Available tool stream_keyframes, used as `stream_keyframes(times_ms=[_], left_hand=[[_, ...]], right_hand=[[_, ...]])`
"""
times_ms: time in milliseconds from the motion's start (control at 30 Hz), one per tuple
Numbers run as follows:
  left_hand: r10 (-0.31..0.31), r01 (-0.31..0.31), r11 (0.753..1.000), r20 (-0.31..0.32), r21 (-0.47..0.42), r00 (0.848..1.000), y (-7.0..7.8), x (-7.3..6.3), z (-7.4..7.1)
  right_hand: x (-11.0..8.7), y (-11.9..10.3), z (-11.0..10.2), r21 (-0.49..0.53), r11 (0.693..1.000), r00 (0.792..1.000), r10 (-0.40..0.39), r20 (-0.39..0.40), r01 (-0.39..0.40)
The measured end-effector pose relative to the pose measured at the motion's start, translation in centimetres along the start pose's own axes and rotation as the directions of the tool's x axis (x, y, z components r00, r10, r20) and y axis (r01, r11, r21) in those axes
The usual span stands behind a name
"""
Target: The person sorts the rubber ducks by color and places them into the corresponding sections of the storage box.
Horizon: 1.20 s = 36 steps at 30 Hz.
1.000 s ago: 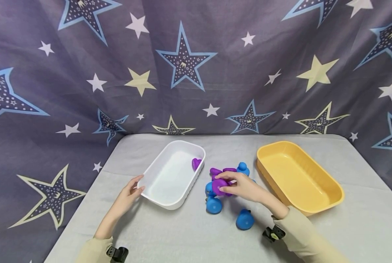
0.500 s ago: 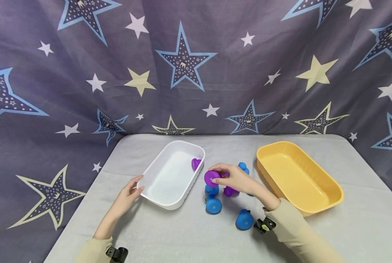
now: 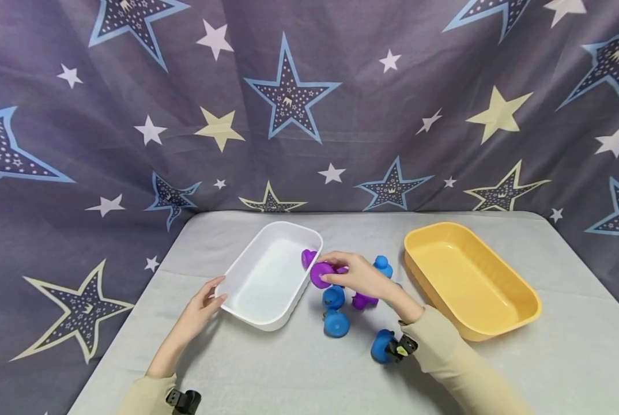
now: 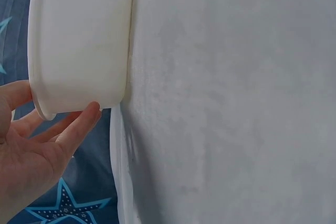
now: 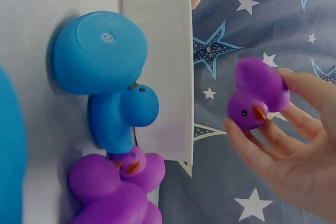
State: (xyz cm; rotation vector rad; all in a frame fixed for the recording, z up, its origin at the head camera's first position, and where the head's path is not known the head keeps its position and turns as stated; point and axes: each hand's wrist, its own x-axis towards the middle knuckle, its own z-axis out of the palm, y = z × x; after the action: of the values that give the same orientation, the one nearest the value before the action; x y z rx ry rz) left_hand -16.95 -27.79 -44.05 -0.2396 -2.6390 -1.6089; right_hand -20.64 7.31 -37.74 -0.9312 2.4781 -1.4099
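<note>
one purple duck (image 3: 320, 275) is held between the fingertips and thumb of a person's right hand (image 3: 360, 278), near the right-hand rim of a white tub (image 3: 268, 276). the left hand (image 3: 199, 308), fingers spread, touches that tub's near left corner. another purple duck (image 3: 308, 258) lies inside; blue ducks (image 3: 336, 324) rest on the table (image 3: 268, 374) beside it.
</note>
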Motion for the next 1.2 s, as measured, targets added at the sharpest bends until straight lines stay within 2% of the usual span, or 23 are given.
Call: stream_keyframes(times_ms=[400, 900, 1200], left_hand=[[0.0, 0.0, 1.0, 0.0, 0.025, 1.0, 0.1, -0.1, -0.1], [0.006, -0.006, 1.0, 0.011, 0.014, 1.0, 0.1, 0.0, 0.0], [0.002, -0.002, 1.0, 0.007, 0.017, 1.0, 0.2, -0.1, 0.0]], right_hand=[[2.2, 0.0, 0.9, 0.012, 0.999, 0.999, 0.047, -0.012, -0.047], [4.6, 0.6, 2.4, -0.001, 1.0, 0.998, 0.015, -0.067, -0.015], [5.4, 0.9, 3.0, 0.028, 0.996, 0.992, 0.083, -0.093, -0.081]])
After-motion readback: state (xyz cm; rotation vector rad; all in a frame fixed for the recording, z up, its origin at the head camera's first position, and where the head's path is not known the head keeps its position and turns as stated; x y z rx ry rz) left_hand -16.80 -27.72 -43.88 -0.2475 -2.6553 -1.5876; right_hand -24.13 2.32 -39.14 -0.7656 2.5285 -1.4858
